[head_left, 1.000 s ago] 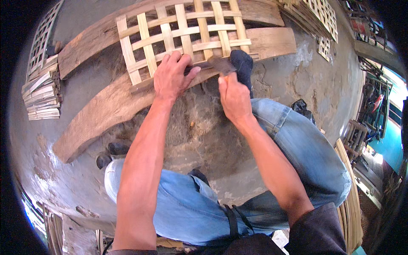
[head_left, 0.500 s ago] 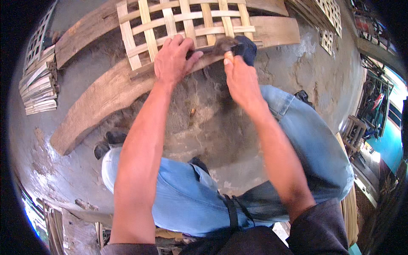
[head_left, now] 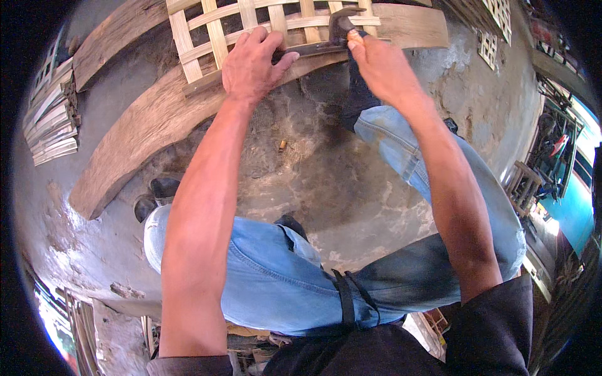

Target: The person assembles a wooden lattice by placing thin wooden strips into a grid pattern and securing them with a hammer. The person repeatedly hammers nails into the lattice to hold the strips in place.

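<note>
I am pressing my left hand (head_left: 254,62) flat, fingers together, on the woven bamboo lattice (head_left: 251,28) so it is lying steady across two curved planks (head_left: 144,131). My right hand (head_left: 385,69) is wrapping shut around a dark tool (head_left: 338,28) — probably a hammer — at the lattice's edge. One bundle of strips (head_left: 50,125) is lying apart.

Both bare forearms reached forward and up from the lower edge, drawing closer together toward the hands. The left hand (head_left: 254,66) lay palm down with fingers spread and pressed flat, thumb angled toward the right. Just to its right, the right hand (head_left: 382,66) was curled into a closed grip, knuckles up, wrist straight.
</note>
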Demonstrator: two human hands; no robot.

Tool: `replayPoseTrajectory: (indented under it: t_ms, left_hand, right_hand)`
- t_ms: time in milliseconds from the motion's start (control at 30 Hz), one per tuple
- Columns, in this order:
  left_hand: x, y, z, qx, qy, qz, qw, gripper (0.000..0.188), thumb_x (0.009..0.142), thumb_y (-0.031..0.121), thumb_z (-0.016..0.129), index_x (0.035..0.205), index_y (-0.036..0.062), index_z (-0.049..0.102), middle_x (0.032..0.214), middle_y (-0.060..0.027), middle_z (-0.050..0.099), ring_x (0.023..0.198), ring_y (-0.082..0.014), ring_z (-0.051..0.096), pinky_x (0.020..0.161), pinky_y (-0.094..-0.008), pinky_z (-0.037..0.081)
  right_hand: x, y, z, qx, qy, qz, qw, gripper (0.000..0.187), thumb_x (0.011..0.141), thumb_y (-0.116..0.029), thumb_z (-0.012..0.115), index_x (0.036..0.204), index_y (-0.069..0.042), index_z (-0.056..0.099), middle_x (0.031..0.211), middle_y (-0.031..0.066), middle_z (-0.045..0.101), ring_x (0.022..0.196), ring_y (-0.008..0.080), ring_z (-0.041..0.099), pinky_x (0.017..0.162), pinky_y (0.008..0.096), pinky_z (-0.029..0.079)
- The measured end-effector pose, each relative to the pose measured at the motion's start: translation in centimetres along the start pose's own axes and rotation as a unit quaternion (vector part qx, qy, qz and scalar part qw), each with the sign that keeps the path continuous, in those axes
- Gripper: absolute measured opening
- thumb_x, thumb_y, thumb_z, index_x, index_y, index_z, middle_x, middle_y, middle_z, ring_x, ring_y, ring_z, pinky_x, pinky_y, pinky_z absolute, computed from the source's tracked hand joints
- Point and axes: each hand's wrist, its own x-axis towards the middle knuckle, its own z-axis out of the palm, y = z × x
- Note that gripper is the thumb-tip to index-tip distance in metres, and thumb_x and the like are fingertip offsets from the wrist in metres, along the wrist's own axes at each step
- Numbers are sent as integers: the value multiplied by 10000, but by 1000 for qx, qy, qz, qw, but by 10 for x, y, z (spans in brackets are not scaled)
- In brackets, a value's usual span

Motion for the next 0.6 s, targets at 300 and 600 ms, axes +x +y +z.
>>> replayPoseTrajectory:
  t_ms: [300, 600]
  left_hand:
    - [1, -3, -2, 10, 1, 1, 1000, 361, 806, 438, 733, 849, 104, 603, 849, -64, 557, 871, -290, 600, 732, -429, 495]
    - [-2, -5, -1, 22, -24, -13, 999, 326, 791, 426, 746, 865, 139, 608, 866, -28, 554, 867, -252, 583, 717, -401, 506]
  right_hand:
    - [4, -15, -9, 7, -42, -18, 999, 409, 1015, -325, 456, 923, 41, 613, 819, 304, 649, 839, 495, 638, 752, 561, 504]
    - [-39, -18, 21, 128, 133, 13, 983, 324, 999, -297, 507, 1052, 17, 561, 838, 280, 659, 814, 482, 640, 702, 562, 489]
